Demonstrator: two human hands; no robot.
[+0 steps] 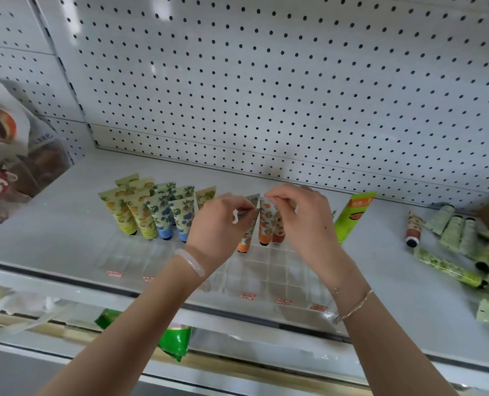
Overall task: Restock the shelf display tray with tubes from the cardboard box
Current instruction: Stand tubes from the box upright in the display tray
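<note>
A clear display tray point(277, 270) with small compartments sits on the white shelf. Yellow tubes point(136, 212) and blue tubes point(171, 215) stand cap-down in its back left rows. My left hand point(220, 224) pinches the crimped top of an orange-capped tube point(246, 238) that tilts over the tray. My right hand point(300, 212) pinches the top of a second orange tube point(266, 221) standing in the tray, with another orange tube point(279, 228) just behind it. The cardboard box is not in view.
A tall green tube point(352, 215) leans right of my hands. Several pale green tubes point(460, 235) and a red-brown tube point(413, 228) lie loose at the shelf's right end. Bagged goods point(6, 155) crowd the left. The pegboard wall point(266, 81) backs the shelf.
</note>
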